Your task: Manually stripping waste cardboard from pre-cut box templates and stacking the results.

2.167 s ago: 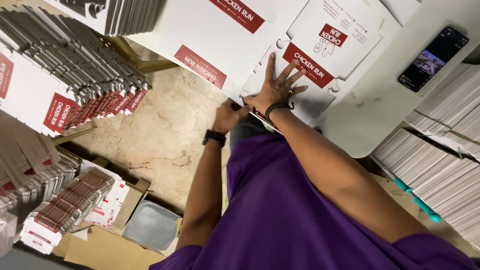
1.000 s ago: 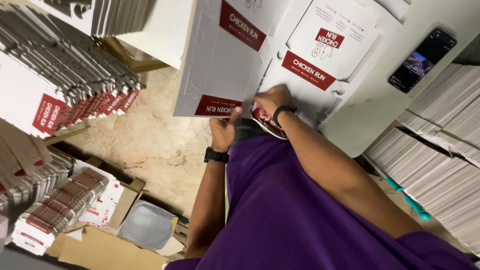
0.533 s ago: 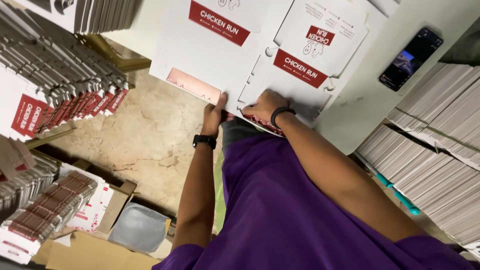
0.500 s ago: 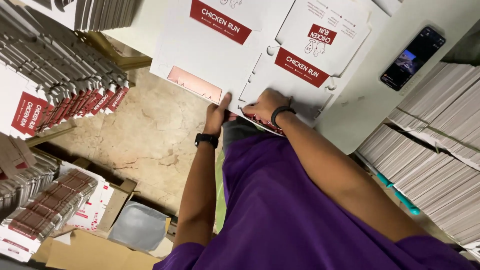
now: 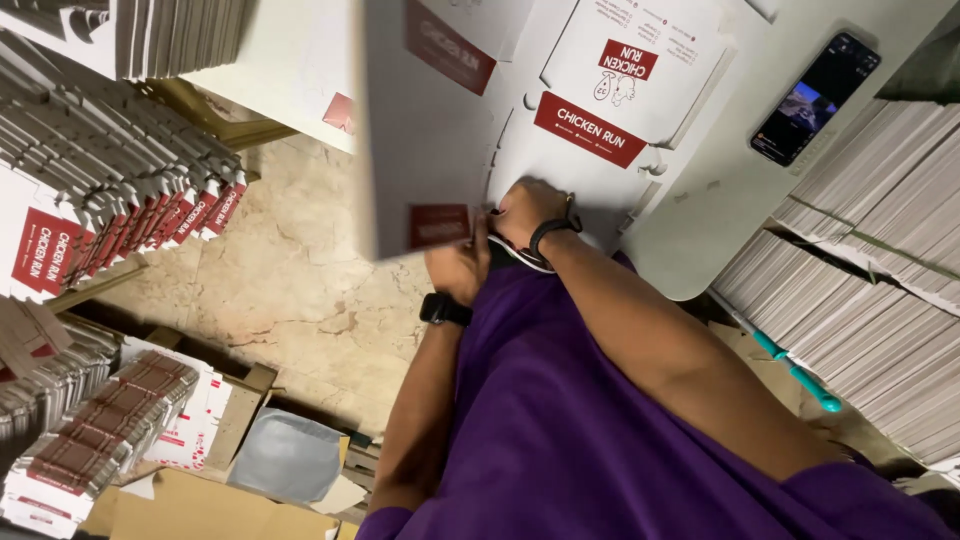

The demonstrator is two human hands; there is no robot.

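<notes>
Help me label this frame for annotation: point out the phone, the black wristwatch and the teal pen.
phone (image 5: 816,98), head view, middle of its dark screen.
black wristwatch (image 5: 444,310), head view, band on the left wrist.
teal pen (image 5: 797,373), head view, middle of its barrel beside the stacked flat boxes.

Both hands (image 5: 500,235) together, fingers curled

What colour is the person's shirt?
Purple; the shirt fills the lower part of the head view.
</notes>
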